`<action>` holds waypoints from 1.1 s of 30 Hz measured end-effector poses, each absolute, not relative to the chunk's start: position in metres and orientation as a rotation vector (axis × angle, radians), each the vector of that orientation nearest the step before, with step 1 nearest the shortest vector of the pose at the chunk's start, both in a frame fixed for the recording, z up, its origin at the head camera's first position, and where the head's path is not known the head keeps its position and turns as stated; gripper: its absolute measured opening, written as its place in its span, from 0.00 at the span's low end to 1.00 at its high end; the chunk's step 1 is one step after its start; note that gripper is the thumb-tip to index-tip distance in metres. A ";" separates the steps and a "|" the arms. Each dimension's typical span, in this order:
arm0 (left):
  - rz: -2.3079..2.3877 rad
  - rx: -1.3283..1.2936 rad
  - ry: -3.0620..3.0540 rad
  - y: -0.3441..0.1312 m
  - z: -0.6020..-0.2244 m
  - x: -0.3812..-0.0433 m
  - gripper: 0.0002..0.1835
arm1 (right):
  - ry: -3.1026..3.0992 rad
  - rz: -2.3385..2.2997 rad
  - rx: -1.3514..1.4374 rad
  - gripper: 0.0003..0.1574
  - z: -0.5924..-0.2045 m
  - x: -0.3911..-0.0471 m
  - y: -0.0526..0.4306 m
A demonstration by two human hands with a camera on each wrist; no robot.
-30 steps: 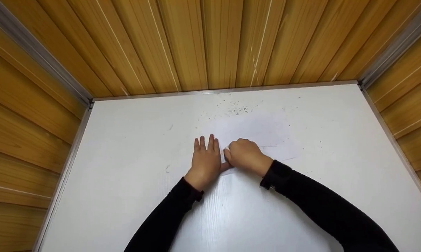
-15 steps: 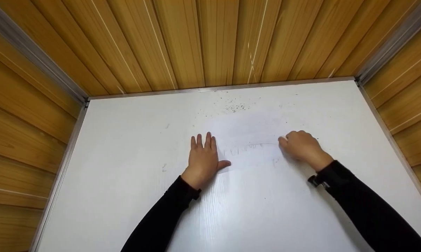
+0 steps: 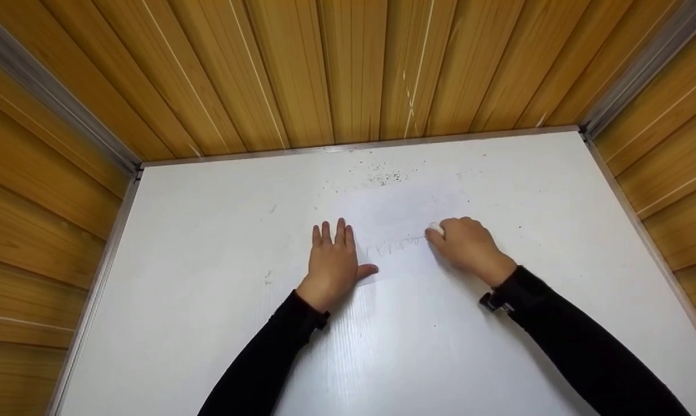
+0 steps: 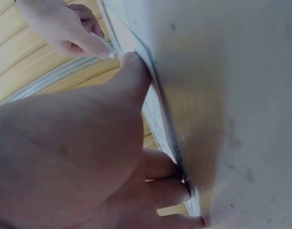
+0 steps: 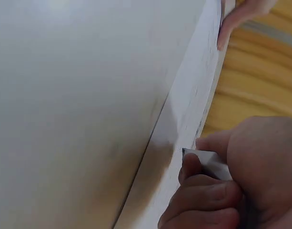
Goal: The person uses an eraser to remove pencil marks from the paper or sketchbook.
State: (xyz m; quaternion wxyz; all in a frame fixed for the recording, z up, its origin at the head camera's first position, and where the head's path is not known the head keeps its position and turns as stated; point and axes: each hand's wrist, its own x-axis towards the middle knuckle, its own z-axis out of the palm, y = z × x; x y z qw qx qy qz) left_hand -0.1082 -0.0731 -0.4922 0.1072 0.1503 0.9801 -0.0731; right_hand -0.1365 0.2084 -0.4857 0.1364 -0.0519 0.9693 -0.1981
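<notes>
A white sheet of paper (image 3: pixel 406 202) lies flat, with a thin line and a row of faint pencil marks (image 3: pixel 389 248) across its lower part. My left hand (image 3: pixel 333 263) rests on its left edge, fingers straight and thumb stretched out to the right. At the sheet's right side, my right hand (image 3: pixel 469 245) grips a white eraser (image 3: pixel 436 226) between thumb and curled fingers. The right wrist view shows the eraser (image 5: pixel 213 163) as a small block with one darkened corner, partly hidden by the fingers.
The sheet lies on a white table (image 3: pixel 209 231). Dark crumbs (image 3: pixel 385 176) are scattered beyond its far edge, and grey smudges (image 3: pixel 269 277) mark the table at left. Wood-patterned walls (image 3: pixel 354 69) enclose the back and both sides.
My right hand moved from beside the left thumb out to the sheet's right edge, then partway back left, still gripping the eraser. The pencil marks came into view. The left hand stayed put.
</notes>
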 end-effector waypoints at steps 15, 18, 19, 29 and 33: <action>-0.206 0.513 3.022 -0.074 -0.496 -0.104 0.54 | 2.799 -0.484 -0.514 0.28 -0.497 -0.133 0.087; -0.221 0.455 2.962 -0.075 -0.494 -0.106 0.61 | 2.809 -0.471 -0.503 0.30 -0.497 -0.137 0.101; -0.232 0.442 2.941 -0.074 -0.493 -0.107 0.62 | 2.809 -0.467 -0.493 0.30 -0.496 -0.137 0.109; -0.264 0.432 2.883 -0.077 -0.494 -0.105 0.62 | 2.766 -0.407 -0.169 0.38 -0.483 -0.147 0.239; -0.284 0.433 2.886 -0.084 -0.497 -0.106 0.62 | 2.769 -0.406 -0.138 0.39 -0.486 -0.153 0.255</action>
